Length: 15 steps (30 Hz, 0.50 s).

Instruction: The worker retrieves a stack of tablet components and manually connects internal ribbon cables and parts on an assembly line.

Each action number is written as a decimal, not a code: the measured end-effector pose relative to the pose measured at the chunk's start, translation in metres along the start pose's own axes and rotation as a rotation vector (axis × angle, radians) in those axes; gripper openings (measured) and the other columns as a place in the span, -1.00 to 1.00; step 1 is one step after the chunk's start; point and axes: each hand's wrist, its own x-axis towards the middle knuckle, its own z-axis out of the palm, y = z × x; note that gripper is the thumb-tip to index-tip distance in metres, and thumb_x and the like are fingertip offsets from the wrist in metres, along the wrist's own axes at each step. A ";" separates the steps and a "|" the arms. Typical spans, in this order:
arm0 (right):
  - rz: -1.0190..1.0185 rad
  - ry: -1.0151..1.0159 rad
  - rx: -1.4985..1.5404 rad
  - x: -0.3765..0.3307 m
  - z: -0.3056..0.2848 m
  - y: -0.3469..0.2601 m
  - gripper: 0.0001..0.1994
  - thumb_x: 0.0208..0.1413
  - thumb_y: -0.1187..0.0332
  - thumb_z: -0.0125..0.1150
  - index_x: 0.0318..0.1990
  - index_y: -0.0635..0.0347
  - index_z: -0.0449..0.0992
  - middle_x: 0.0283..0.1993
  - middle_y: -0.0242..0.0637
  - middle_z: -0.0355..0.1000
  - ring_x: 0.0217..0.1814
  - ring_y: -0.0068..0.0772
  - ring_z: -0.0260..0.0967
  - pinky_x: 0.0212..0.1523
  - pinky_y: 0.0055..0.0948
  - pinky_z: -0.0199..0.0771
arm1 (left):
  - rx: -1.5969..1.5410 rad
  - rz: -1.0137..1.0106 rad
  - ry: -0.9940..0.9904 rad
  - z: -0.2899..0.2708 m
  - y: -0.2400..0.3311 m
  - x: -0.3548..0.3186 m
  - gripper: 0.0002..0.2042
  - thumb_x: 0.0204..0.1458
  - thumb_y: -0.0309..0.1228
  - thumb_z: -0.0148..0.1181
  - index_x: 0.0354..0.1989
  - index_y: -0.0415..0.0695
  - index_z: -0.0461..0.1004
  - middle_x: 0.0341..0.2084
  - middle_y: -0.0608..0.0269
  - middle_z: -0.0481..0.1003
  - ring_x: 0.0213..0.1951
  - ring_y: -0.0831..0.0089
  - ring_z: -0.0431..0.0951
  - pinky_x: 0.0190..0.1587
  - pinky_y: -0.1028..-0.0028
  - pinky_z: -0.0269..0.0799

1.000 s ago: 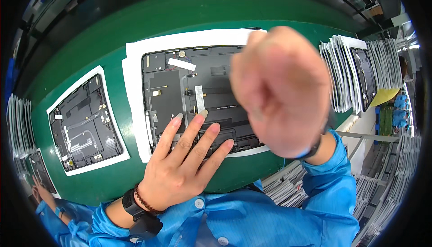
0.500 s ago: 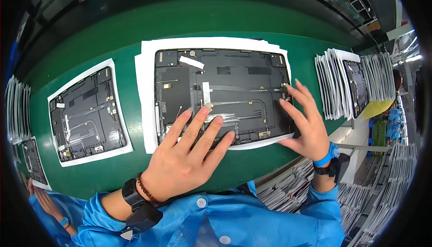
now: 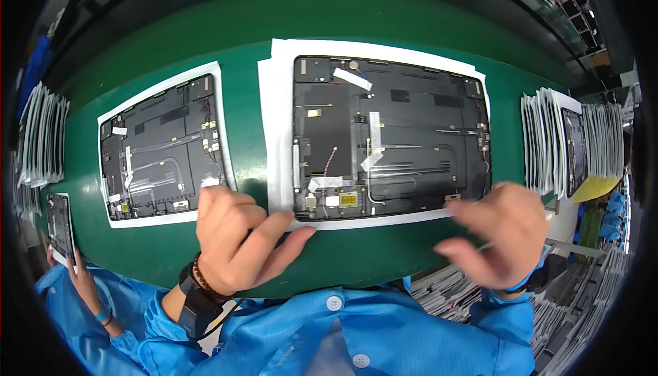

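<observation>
A black laptop casing (image 3: 411, 115) lies flat on white sheets (image 3: 277, 122) in the middle. Thin cables, white tape strips (image 3: 375, 129) and small connectors run across its inner face. My left hand (image 3: 236, 235) hovers by the casing's near left corner. Its fingers are loosely bent, thumb and forefinger apart, with nothing seen in them. Off the near right corner is my right hand (image 3: 504, 235), blurred, with thumb and forefinger apart and nothing visible between them. A second black casing (image 3: 161, 143) rests on white paper to the left, its near right corner beside my left knuckles.
Sheet-separated stacks (image 3: 541, 143) stand at the right of the green table (image 3: 253, 259), and another stack (image 3: 42, 136) at the left. A co-worker's hands (image 3: 82, 280) hold a further casing (image 3: 60, 228) at lower left. More stacks (image 3: 445, 290) sit below the table's right edge.
Both hands have lifted off the middle casing and drawn back toward me. My left fingers have curled. The whole view has shifted, and the co-worker's casing is now tilted up.
</observation>
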 end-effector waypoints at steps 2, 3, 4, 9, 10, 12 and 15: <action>-0.051 -0.011 0.111 0.021 0.022 -0.015 -0.61 -0.26 0.30 0.53 -0.22 0.27 0.63 -0.57 -0.39 0.24 -0.68 -0.45 0.24 -0.69 -0.44 0.23 | -0.016 0.002 0.029 0.005 -0.002 0.001 -0.60 -0.32 -0.43 0.61 -0.27 -0.15 0.56 -0.49 0.32 0.35 -0.44 0.29 0.38 -0.34 0.29 0.20; -0.063 0.043 0.128 0.031 0.037 -0.020 -0.71 -0.27 0.38 0.47 -0.32 0.23 0.58 -0.57 -0.39 0.18 -0.66 -0.45 0.27 -0.68 -0.43 0.26 | -0.030 0.013 0.022 0.008 -0.003 0.001 -0.61 -0.33 -0.44 0.61 -0.28 -0.15 0.57 -0.50 0.33 0.35 -0.44 0.30 0.38 -0.35 0.29 0.19; -0.066 0.043 0.140 0.037 0.049 -0.018 -0.71 -0.27 0.38 0.47 -0.32 0.23 0.58 -0.57 -0.39 0.18 -0.66 -0.45 0.27 -0.68 -0.43 0.26 | -0.038 0.018 0.010 0.009 -0.002 0.001 -0.61 -0.33 -0.44 0.61 -0.29 -0.15 0.57 -0.51 0.33 0.35 -0.44 0.31 0.39 -0.36 0.30 0.18; 0.014 -0.025 0.237 0.055 0.083 -0.014 -0.82 -0.22 0.47 0.36 -0.47 0.18 0.43 -0.53 -0.32 0.18 -0.61 -0.29 0.34 -0.65 -0.31 0.33 | -0.065 0.011 0.042 0.011 -0.004 0.003 -0.71 -0.30 -0.43 0.56 -0.38 -0.14 0.59 -0.55 0.38 0.34 -0.52 0.40 0.35 -0.42 0.37 0.13; 0.040 -0.040 0.242 0.057 0.086 -0.013 -0.83 -0.22 0.48 0.34 -0.45 0.19 0.44 -0.53 -0.31 0.20 -0.61 -0.28 0.34 -0.64 -0.31 0.34 | -0.064 0.005 0.042 0.011 -0.004 0.003 -0.71 -0.30 -0.43 0.56 -0.38 -0.14 0.59 -0.55 0.38 0.34 -0.52 0.40 0.35 -0.42 0.37 0.13; 0.058 -0.026 0.269 0.060 0.089 -0.010 -0.86 -0.16 0.51 0.33 -0.42 0.20 0.48 -0.51 -0.31 0.26 -0.60 -0.24 0.35 -0.63 -0.29 0.35 | -0.137 -0.019 -0.004 0.009 -0.004 0.004 -0.63 -0.37 -0.43 0.59 -0.32 -0.15 0.58 -0.54 0.31 0.35 -0.49 0.31 0.35 -0.42 0.32 0.12; 0.123 -0.056 0.341 0.062 0.092 -0.003 -0.90 -0.04 0.51 0.32 -0.34 0.19 0.55 -0.50 -0.32 0.34 -0.59 -0.21 0.36 -0.61 -0.28 0.34 | -0.168 -0.095 -0.147 0.001 -0.003 0.016 -0.66 -0.31 -0.44 0.54 -0.31 -0.16 0.57 -0.55 0.29 0.32 -0.52 0.29 0.34 -0.44 0.30 0.13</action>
